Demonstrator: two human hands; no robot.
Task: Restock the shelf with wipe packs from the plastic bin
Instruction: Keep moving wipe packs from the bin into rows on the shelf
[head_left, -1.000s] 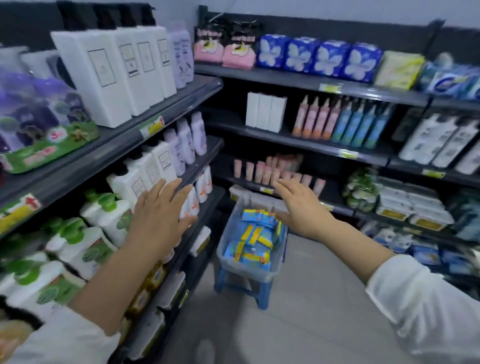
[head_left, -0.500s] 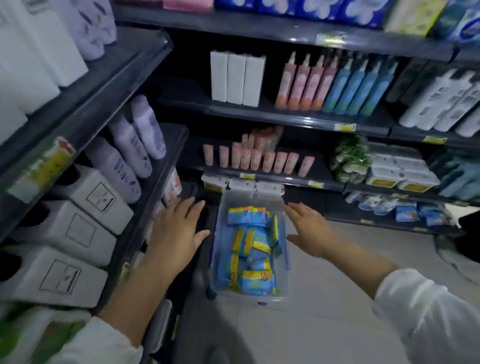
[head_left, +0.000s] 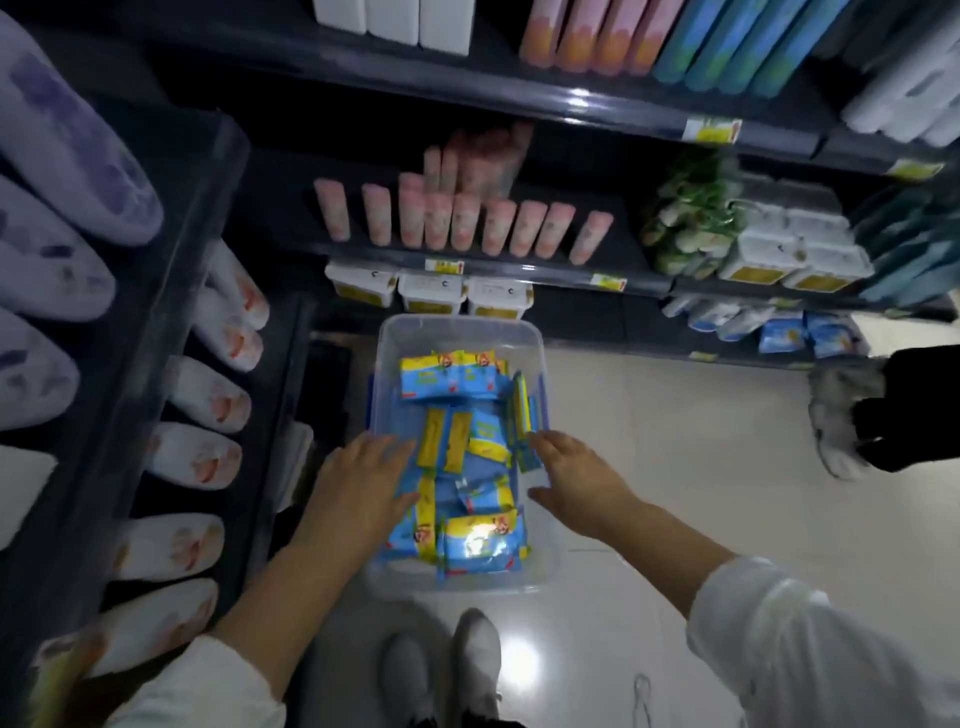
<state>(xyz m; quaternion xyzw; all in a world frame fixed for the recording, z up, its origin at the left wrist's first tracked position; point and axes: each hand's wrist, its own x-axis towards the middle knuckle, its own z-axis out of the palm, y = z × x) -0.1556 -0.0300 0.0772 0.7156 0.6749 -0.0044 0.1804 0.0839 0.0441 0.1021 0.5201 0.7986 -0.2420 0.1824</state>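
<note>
A pale tiled floor runs between dark store shelving that fills the left side and the top of the frame. At centre stands the clear plastic bin, with blue and yellow wipe packs lying loose and overlapping inside it. Just above the bin, white tubs sit under a shelf edge, and pink tubes stand on the shelf over them. White bottles lean out from the shelf at left, close beside the bin's left side. More blue packs sit on the bottom shelf at right. A pair of light shoes shows at bottom centre.

Half a second ago both hands hung outside the bin. Now the left hand lies over the packs at the bin's left edge, fingers straight and holding nothing. The right hand is at the right rim, fingers spread and relaxed; whether it touches a pack I cannot tell.

One bin, three tubs and nine tubes in the front row. The packs, roughly a dozen, are too jumbled for an exact count.
</note>
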